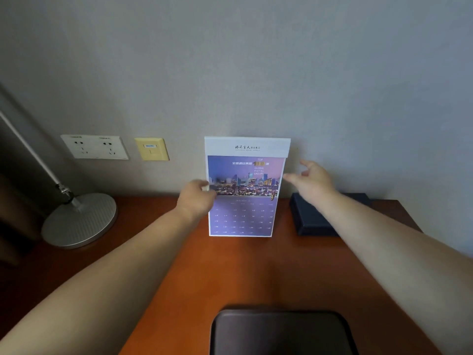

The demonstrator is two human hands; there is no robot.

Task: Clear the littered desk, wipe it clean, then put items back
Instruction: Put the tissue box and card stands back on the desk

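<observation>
A purple and white desk calendar (245, 190) stands upright on the orange-brown wooden desk (256, 272), leaning back against the grey wall. My left hand (197, 198) pinches the calendar's left edge about halfway up. My right hand (312, 180) hovers just off the calendar's right edge, fingers spread, index fingertip almost touching it and holding nothing.
A silver lamp base (79, 221) with its slanted pole sits at the desk's left end. A dark blue box (314, 219) lies at the back right, partly under my right forearm. A dark chair back (279, 331) is at the bottom. Wall sockets (94, 147) are left of the calendar.
</observation>
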